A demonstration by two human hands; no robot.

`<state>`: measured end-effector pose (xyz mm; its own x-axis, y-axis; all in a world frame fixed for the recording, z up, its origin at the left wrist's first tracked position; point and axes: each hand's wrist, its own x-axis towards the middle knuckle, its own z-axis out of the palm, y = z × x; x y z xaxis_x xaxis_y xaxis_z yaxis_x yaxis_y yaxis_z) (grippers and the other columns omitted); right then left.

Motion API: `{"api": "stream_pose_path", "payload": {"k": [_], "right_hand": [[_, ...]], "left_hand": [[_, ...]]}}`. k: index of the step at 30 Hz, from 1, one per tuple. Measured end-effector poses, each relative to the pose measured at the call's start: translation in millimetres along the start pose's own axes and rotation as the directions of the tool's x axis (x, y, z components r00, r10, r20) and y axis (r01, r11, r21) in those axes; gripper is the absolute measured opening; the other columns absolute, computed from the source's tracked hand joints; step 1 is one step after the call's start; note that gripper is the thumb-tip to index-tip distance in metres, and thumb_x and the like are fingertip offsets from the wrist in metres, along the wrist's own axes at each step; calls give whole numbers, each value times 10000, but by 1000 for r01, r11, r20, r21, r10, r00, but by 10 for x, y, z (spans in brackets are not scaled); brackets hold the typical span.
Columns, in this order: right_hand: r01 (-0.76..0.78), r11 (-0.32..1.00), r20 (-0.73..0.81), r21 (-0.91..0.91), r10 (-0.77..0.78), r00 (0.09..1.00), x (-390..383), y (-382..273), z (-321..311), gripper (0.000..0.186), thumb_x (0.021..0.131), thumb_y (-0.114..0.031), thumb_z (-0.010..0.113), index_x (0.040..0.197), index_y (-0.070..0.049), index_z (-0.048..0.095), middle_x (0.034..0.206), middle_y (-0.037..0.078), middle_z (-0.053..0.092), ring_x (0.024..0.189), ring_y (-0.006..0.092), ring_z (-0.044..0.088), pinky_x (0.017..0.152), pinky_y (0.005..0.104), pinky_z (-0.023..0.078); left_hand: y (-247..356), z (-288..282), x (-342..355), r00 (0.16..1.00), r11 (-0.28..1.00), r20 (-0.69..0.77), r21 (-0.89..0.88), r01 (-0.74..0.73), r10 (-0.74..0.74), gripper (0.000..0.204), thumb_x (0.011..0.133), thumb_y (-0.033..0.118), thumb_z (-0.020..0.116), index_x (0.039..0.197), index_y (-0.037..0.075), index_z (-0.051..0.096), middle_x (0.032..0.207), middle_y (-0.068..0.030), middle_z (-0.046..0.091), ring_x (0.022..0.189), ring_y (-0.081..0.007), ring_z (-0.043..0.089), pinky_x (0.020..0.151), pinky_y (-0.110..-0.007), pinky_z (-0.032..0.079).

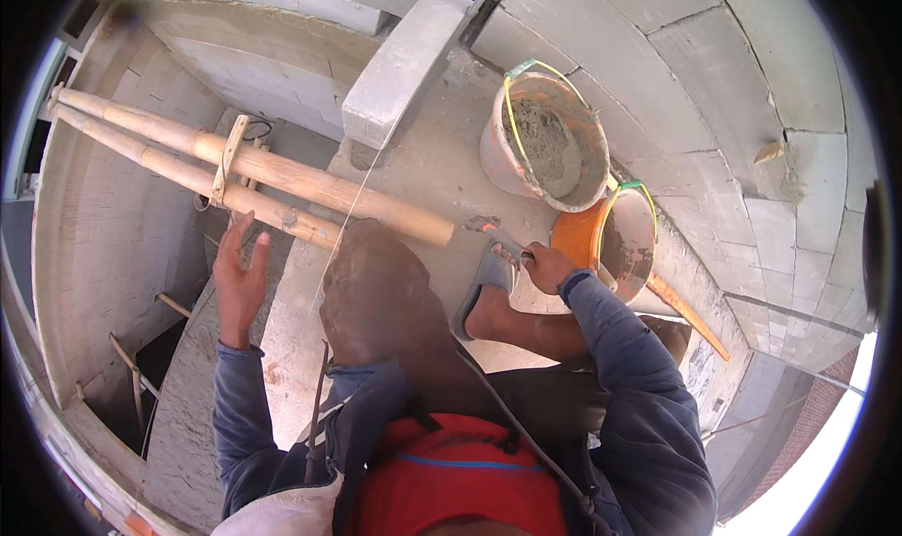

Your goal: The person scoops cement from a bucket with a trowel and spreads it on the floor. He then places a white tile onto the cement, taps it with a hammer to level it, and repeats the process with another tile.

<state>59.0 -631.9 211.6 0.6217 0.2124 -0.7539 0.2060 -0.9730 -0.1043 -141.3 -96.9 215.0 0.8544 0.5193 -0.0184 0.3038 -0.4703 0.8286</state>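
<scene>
My right hand grips the handle of a trowel, whose small head carries grey mortar, above my sandalled foot. My left hand is raised with fingers apart, just below two long bamboo poles bridged by a short wooden crosspiece. Whether its fingertips touch the lower pole I cannot tell. Right of the trowel stands a pale bucket of wet mortar with a yellow handle, and beside it an orange bucket with a dirty inside.
Grey block walls rise around the concrete ledge. A concrete beam and taut string lie ahead. At the left the ledge drops into an opening with bamboo sticks. An orange plank leans along the right wall.
</scene>
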Motion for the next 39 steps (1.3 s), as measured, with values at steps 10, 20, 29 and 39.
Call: {"api": "stream_pose_path", "payload": {"k": [10,20,29,39], "right_hand": [[-92,992,451,-90,123,884,-1211,1129,-408,499,1029,-210,608,1514,-93,601,1231,159,776,1165,327,740,977,483,557],[-85,989,-394,118,126,911,-1738,2359,2853,492,1001,-330,742,1437,-129,639,1120,128,762,1109,359,740,997,467,579],[39,981,-719,190,112,686,-1384,1444,284,522,994,-457,768,1397,-142,664,1055,170,748,975,398,758,812,523,611],[-307,952,-241,-7,296,924,-727,2689,-161,467,996,-418,655,1332,-104,735,1259,231,780,1226,402,738,1056,545,565]], "left_hand": [[1610,969,-1074,892,959,353,-119,-256,282,384,1026,147,772,1381,15,711,1427,-229,710,1376,-408,648,1184,-485,481],[1333,1546,-1152,817,968,560,103,-230,135,476,1038,216,759,1481,62,677,1643,-246,534,1523,-423,514,1249,-479,415],[1666,1833,-1075,807,876,562,282,-390,179,527,985,275,810,1461,85,686,1518,-229,628,1471,-445,546,1250,-529,415],[1829,1857,-1213,785,665,600,525,-531,153,519,980,411,791,1419,147,709,1402,-124,724,1386,-333,629,1284,-587,350]]}}
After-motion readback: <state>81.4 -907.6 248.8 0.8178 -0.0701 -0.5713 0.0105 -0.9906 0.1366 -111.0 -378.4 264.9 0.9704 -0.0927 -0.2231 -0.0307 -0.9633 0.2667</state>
